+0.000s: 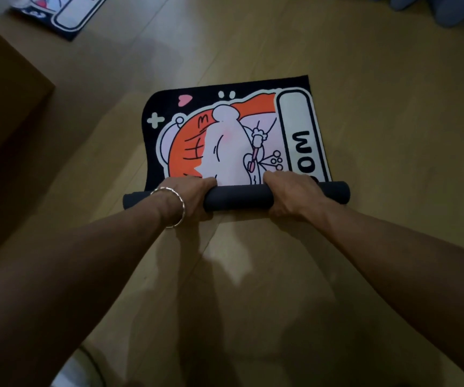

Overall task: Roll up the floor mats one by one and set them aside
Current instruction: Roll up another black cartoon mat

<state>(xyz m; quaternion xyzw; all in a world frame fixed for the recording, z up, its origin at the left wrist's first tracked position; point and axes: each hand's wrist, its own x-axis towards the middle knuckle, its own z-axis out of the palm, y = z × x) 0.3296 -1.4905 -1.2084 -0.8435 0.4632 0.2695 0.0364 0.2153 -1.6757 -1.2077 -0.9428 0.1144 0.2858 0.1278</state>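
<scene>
Left hand (194, 195) and right hand (286, 194) grip the floor mat (225, 141) by its left-right roll, flat end pointing away.

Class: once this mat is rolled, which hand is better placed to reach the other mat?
Probably the left hand: the other mat lies ahead on the left. It and the right hand both grip the roll.

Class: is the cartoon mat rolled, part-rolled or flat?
Part-rolled: cartoon mat has a near roll gripped by left hand, right hand; rest flat.
</scene>
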